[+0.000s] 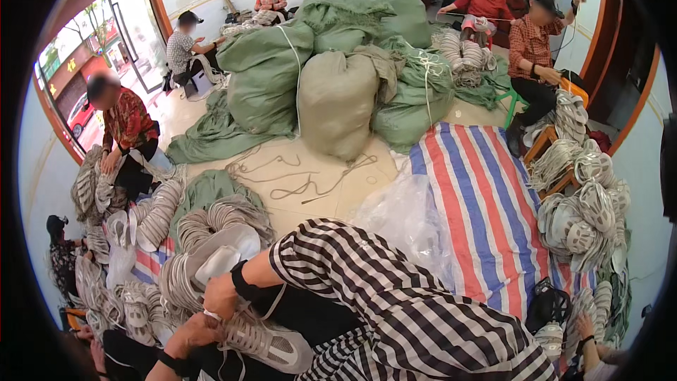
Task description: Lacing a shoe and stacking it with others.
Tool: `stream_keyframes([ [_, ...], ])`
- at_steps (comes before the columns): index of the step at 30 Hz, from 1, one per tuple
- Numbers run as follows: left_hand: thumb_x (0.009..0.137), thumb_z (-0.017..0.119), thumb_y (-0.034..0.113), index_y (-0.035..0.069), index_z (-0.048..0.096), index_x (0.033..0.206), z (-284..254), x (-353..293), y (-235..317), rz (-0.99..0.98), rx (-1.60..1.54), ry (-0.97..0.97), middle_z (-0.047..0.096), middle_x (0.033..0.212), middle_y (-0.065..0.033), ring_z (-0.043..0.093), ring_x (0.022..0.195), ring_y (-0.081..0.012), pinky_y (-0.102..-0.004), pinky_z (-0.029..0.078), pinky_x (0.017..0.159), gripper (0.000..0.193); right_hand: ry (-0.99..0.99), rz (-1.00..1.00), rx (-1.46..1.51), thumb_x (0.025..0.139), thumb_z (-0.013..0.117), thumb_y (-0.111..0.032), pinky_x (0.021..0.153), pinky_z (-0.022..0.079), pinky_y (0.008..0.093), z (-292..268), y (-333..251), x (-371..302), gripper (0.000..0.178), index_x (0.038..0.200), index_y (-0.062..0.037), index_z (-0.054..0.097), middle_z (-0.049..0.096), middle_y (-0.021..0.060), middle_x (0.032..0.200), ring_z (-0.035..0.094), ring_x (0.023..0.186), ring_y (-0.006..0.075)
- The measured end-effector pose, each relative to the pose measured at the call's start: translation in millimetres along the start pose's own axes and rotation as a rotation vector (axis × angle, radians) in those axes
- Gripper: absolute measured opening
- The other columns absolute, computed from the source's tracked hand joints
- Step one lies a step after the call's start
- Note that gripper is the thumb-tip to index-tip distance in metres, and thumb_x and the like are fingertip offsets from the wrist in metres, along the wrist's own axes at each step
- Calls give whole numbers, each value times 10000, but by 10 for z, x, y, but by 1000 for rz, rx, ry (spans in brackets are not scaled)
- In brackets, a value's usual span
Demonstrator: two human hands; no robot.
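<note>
A light grey-beige sneaker [271, 344] lies across my lap, its toe toward the right and loose lace ends hanging from it. My right hand [223, 296] comes in from the upper right, a black band at the wrist. Its fingers are pinched on a pale shoelace at the heel end of the sneaker. My left hand [190, 331], also with a black wristband, is closed at the shoe's collar, just below the right. The two hands nearly touch, and the fingertips partly hide each other. Beyond them sits a bundle of stacked shoe uppers [204, 240].
Large green sacks [264, 85] fill the middle, with cord [303, 187] on the floor before them. A striped tarpaulin [479, 204] and clear plastic [405, 219] lie to the right. Shoe bundles [582, 222] line both sides. Several people sit around the room working; another person's hand [585, 328] is at lower right.
</note>
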State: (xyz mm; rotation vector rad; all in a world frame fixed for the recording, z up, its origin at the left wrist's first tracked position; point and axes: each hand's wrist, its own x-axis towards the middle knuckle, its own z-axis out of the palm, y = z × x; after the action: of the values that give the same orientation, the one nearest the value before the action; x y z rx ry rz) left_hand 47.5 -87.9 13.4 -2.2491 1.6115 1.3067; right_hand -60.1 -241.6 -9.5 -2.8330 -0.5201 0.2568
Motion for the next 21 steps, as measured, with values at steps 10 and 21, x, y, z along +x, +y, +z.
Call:
stream_keyframes([
  [10, 802, 599, 106, -7, 591, 907, 360, -243, 643, 238, -152, 602, 619, 840, -224, 614, 836, -386, -399, 471, 705, 154, 377, -30, 202, 639, 665, -137, 655, 508, 473, 192, -70, -267, 184, 777, -16, 677, 658, 214, 756, 647, 772, 403],
  [21, 837, 551, 45, 42, 489, 916, 921, -622, 900, 424, 32, 789, 511, 835, -172, 543, 741, -386, -448, 433, 590, 101, 527, -250, 294, 742, 603, -114, 616, 477, 484, 46, -323, -51, 106, 824, -48, 586, 606, 183, 744, 606, 735, 408],
])
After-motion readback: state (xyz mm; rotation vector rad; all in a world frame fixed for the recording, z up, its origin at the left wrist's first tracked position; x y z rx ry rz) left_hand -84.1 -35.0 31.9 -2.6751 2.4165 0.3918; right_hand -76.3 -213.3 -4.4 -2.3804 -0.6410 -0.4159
